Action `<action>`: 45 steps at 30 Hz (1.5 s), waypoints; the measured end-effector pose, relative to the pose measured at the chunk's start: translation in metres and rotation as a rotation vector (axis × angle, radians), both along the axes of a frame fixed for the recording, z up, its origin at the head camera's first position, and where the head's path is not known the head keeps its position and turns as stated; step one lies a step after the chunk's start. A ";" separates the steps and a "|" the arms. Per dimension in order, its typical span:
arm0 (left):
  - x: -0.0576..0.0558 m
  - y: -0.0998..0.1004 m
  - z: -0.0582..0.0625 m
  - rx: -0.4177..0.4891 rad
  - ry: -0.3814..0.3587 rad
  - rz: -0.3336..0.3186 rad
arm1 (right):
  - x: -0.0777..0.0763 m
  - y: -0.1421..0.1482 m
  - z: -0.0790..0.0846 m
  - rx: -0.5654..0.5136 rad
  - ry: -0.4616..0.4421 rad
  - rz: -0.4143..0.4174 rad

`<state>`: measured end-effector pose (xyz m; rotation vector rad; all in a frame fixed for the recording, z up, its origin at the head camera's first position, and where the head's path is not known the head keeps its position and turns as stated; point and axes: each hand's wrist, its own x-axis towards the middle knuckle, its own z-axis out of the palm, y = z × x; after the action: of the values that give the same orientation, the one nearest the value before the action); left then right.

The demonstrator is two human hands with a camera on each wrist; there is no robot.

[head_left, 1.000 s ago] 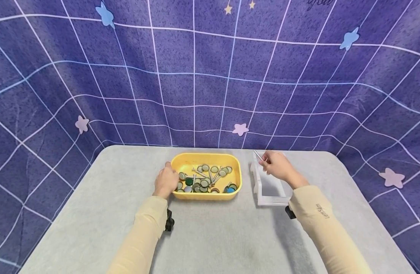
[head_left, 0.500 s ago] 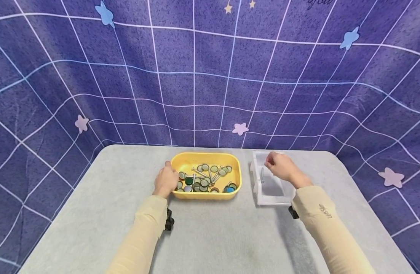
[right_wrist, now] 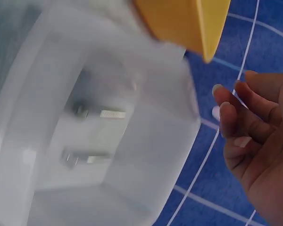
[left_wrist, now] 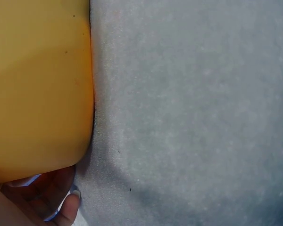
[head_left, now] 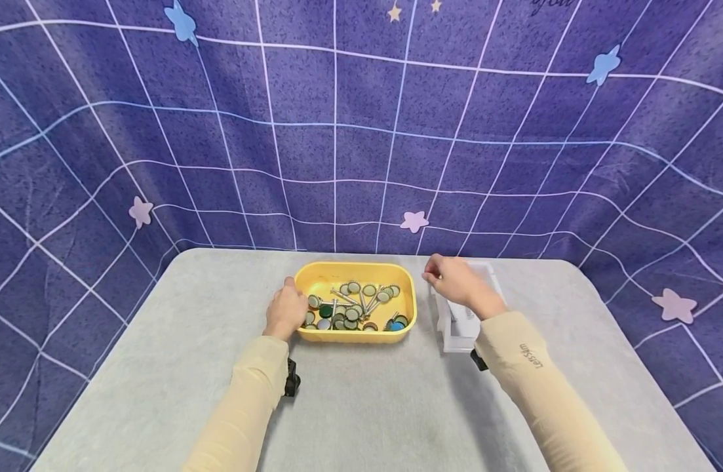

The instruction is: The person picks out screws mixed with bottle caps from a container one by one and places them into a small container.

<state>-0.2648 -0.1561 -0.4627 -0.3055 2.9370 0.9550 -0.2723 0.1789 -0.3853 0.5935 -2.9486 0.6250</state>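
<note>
My left hand grips the left end of a yellow plastic tub; in the left wrist view its fingers curl at the tub's end wall. Inside the tub lie several bottle caps and long metal bolts. My right hand hovers over the left rim of a translucent white bin, and partly covers it. In the right wrist view the fingers are loosely bent with nothing between them. Two bolts lie on the bin's floor there, slightly blurred.
Both containers stand side by side on a grey tabletop, the bin right of the tub with a narrow gap between. A purple-blue curtain with grid lines and stars hangs directly behind the table's back edge.
My right hand held a bolt over the bin, let it drop inside, and has moved left toward the tub. The left hand and tub stay put.
</note>
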 end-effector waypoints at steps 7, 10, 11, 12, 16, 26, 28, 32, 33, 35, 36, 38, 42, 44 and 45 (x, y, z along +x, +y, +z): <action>0.000 0.000 0.001 0.017 -0.012 0.012 | -0.001 -0.032 -0.010 0.000 0.017 0.033; 0.001 0.001 0.002 0.013 -0.012 0.006 | 0.001 -0.047 -0.015 0.008 0.010 0.060; 0.001 0.000 0.003 0.012 -0.011 0.004 | 0.001 -0.052 -0.017 0.020 0.012 0.072; 0.001 0.000 0.003 0.011 -0.010 0.005 | 0.002 -0.056 -0.019 0.027 0.015 0.091; -0.001 0.000 0.001 0.007 -0.016 0.007 | 0.007 -0.068 -0.029 0.075 0.021 0.180; -0.001 0.000 0.001 -0.011 -0.017 0.012 | 0.018 -0.083 -0.050 0.087 -0.021 0.314; -0.002 0.000 0.001 -0.012 -0.021 0.012 | 0.018 -0.085 -0.053 0.082 -0.053 0.313; -0.002 0.000 0.001 -0.006 -0.032 0.011 | 0.018 -0.087 -0.058 0.081 -0.076 0.283; -0.002 0.000 0.002 -0.004 -0.033 0.011 | 0.018 -0.087 -0.059 0.081 -0.073 0.273; -0.001 0.000 0.002 -0.001 -0.033 0.013 | 0.018 -0.088 -0.060 0.080 -0.066 0.252; -0.001 0.001 0.002 0.001 -0.034 0.014 | 0.018 -0.088 -0.060 0.078 -0.070 0.240; -0.001 0.000 0.002 0.002 -0.033 0.012 | 0.018 -0.089 -0.060 0.073 -0.076 0.219; -0.001 0.001 0.002 0.011 -0.032 0.010 | 0.019 -0.091 -0.058 0.076 -0.113 0.169; -0.001 0.001 0.001 0.017 -0.033 0.013 | 0.019 -0.091 -0.058 0.083 -0.121 0.145; -0.001 0.002 0.001 0.017 -0.034 0.013 | 0.019 -0.091 -0.059 0.087 -0.118 0.136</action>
<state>-0.2658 -0.1546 -0.4619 -0.3364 2.8985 0.9661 -0.2536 0.0882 -0.4440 0.7974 -3.0783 0.5635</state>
